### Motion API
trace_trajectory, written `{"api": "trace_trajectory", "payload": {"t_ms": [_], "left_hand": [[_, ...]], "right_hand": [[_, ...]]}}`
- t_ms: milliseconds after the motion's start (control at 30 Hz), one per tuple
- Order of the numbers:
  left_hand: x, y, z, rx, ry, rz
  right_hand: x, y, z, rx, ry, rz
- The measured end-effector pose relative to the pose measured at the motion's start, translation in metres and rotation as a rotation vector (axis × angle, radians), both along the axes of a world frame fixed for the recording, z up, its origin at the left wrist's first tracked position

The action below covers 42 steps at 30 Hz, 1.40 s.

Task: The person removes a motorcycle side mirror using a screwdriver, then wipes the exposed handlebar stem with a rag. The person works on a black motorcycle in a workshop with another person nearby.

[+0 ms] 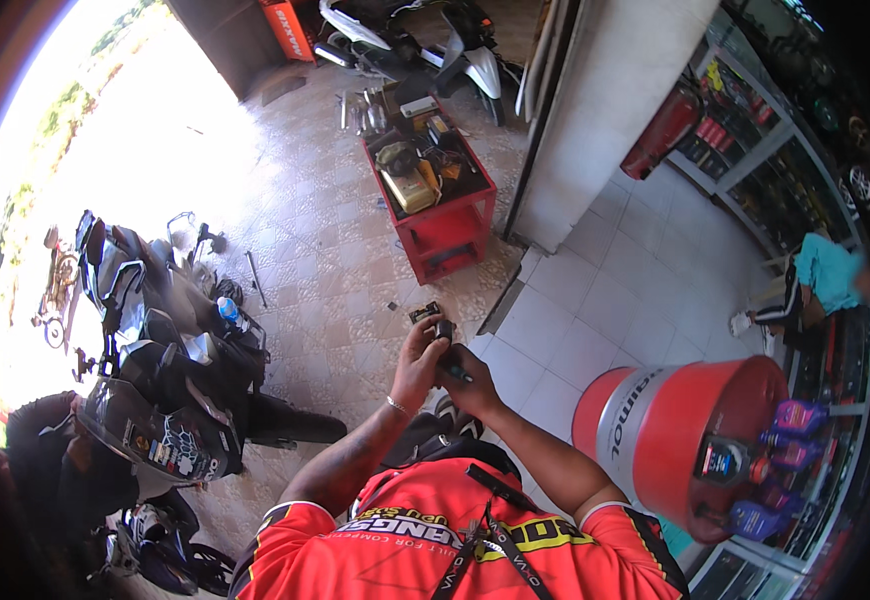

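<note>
Fingers of the left hand [417, 362] and right hand [472, 387] curl inward; beyond them stands a red cart [443, 232], likely for easy reach. Left fingertips grip a small dark part [444, 329], seemingly steadying it; the right's hold is unclear.

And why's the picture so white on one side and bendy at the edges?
In the head view, glare whites out the outdoors at left; the fisheye lens bends straight edges near the rim, like the display case at right; the small dark object in the left hand is too tiny to make out.
</note>
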State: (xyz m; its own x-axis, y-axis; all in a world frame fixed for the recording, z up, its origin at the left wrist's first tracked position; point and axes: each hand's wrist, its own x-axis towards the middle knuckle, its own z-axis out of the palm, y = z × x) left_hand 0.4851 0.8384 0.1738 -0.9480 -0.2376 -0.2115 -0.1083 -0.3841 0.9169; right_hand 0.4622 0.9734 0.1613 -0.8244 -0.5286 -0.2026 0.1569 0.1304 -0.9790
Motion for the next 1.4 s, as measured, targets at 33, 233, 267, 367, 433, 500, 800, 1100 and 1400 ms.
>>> {"api": "trace_trajectory", "payload": {"t_ms": [33, 233, 267, 367, 433, 500, 800, 1100, 1400], "left_hand": [[-0.01, -0.005, -0.003, -0.019, 0.024, 0.02], [-0.076, -0.034, -0.02, 0.11, 0.048, 0.108], [-0.09, -0.037, -0.027, 0.118, 0.06, 0.101], [-0.126, -0.049, -0.051, 0.015, -0.082, 0.152], [-0.142, -0.058, -0.067, 0.029, -0.188, 0.195], [-0.149, -0.068, -0.084, 0.053, -0.301, 0.235], [-0.089, -0.051, -0.127, 0.228, -0.813, 0.755], [-0.076, 0.006, -0.114, 0.306, -0.952, 0.94], [-0.056, 0.043, -0.127, 0.37, -0.969, 0.994]], "right_hand": [[-0.013, -0.004, 0.004, 0.026, 0.079, 0.008], [-0.12, -0.017, 0.021, 0.289, 0.559, 0.181], [-0.146, -0.017, 0.016, 0.409, 0.699, 0.211], [-0.234, -0.018, -0.008, 0.567, 0.762, 0.198], [-0.305, -0.025, -0.031, 0.689, 0.855, 0.221], [-0.378, -0.042, -0.059, 0.808, 0.837, 0.259], [-0.595, -0.167, -0.187, 0.966, 0.972, 0.415], [-0.615, -0.246, -0.208, 1.024, 0.585, 0.54], [-0.674, -0.308, -0.2, 0.866, 0.56, 0.341]]}}
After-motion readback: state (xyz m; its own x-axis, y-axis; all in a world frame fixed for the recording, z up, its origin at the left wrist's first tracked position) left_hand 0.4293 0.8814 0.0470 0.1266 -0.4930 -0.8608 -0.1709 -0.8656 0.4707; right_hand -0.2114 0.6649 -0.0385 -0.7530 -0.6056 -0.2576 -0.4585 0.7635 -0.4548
